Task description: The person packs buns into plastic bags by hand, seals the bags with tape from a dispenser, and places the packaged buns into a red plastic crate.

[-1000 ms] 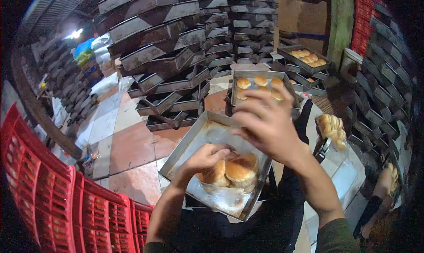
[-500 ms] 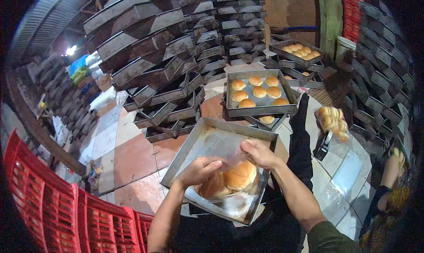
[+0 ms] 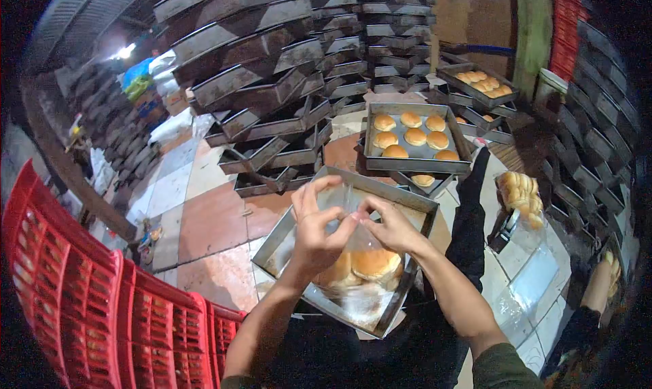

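A clear plastic bag [image 3: 360,236] with several golden buns [image 3: 372,264] inside rests in a worn metal tray [image 3: 278,243] in front of me. Thumb and fingertips of my left hand [image 3: 319,224] pinch the gathered neck of the bag, the other fingers raised and curved. Close against it, my right hand [image 3: 388,224] pinches the same neck from the other side. The fingertips of both hands meet above the buns. Part of the bag's left side is hidden behind my left hand.
Another tray [image 3: 418,165] of buns stands just beyond, a further tray [image 3: 513,98] behind it. Bagged bread [image 3: 519,192] and a tape dispenser [image 3: 504,233] lie right, near another person's arm [image 3: 598,284]. Red crates [image 3: 122,307] stand left; stacked trays [image 3: 244,56] rise behind.
My hands were apart, holding the bag's loose top spread between them. Now they have come together and the top is gathered at my fingertips. The view has shifted slightly left.
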Demonstrator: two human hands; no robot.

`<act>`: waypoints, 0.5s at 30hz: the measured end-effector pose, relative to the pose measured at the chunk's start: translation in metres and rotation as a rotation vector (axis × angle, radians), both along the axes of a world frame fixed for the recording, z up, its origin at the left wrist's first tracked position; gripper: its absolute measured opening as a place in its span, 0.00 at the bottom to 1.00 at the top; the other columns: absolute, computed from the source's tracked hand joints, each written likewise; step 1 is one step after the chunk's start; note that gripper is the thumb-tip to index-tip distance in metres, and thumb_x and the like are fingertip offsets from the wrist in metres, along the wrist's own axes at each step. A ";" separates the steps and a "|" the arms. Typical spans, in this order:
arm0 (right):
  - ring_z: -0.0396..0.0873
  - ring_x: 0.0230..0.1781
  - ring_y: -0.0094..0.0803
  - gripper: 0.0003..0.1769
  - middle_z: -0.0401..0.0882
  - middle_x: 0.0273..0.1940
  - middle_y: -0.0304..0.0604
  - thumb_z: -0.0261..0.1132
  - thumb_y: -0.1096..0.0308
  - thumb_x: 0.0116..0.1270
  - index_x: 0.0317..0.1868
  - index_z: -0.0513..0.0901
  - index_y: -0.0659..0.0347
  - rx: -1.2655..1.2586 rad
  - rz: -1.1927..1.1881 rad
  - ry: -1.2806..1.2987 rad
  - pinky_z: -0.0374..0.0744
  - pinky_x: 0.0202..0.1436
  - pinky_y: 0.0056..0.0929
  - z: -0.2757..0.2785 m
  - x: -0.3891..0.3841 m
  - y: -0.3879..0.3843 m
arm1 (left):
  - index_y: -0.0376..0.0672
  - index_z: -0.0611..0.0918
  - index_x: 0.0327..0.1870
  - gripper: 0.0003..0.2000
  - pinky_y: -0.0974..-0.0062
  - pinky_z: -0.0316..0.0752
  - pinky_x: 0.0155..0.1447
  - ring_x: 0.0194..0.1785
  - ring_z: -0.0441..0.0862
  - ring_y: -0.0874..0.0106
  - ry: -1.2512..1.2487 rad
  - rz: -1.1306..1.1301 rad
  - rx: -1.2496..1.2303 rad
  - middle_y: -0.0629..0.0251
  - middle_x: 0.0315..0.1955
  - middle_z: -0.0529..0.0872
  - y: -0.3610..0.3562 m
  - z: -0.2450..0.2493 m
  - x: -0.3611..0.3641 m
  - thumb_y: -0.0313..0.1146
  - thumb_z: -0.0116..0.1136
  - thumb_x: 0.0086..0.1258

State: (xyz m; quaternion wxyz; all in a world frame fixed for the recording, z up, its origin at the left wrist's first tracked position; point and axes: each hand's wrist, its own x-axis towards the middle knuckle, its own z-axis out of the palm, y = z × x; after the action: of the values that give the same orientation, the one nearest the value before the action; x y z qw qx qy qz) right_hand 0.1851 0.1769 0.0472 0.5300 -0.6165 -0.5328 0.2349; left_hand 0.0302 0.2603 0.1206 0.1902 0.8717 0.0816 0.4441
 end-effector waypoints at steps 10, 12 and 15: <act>0.72 0.53 0.45 0.21 0.72 0.54 0.56 0.64 0.54 0.62 0.35 0.81 0.68 -0.047 0.186 -0.303 0.70 0.57 0.35 0.011 -0.003 -0.024 | 0.37 0.82 0.26 0.05 0.67 0.66 0.57 0.52 0.74 0.62 0.033 -0.281 -0.405 0.55 0.44 0.77 0.020 0.001 0.011 0.30 0.61 0.56; 0.72 0.54 0.45 0.21 0.72 0.55 0.55 0.65 0.53 0.61 0.37 0.81 0.67 -0.025 0.199 -0.239 0.70 0.57 0.35 0.002 0.000 -0.023 | 0.36 0.81 0.30 0.06 0.67 0.67 0.58 0.52 0.74 0.63 -0.095 -0.255 -0.502 0.55 0.45 0.76 0.020 0.004 0.000 0.29 0.61 0.56; 0.72 0.54 0.45 0.21 0.72 0.55 0.55 0.65 0.53 0.61 0.41 0.82 0.66 -0.020 0.202 -0.165 0.70 0.57 0.36 0.006 -0.002 -0.027 | 0.36 0.78 0.40 0.13 0.66 0.67 0.58 0.52 0.74 0.61 -0.179 -0.219 -0.452 0.54 0.44 0.75 0.043 -0.021 -0.027 0.31 0.65 0.56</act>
State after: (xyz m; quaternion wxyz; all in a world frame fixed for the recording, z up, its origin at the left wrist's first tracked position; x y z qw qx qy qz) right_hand 0.1835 0.1502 0.0536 0.4519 -0.5822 -0.6315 0.2409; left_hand 0.0028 0.3035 0.0994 0.4337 0.7678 0.0667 0.4668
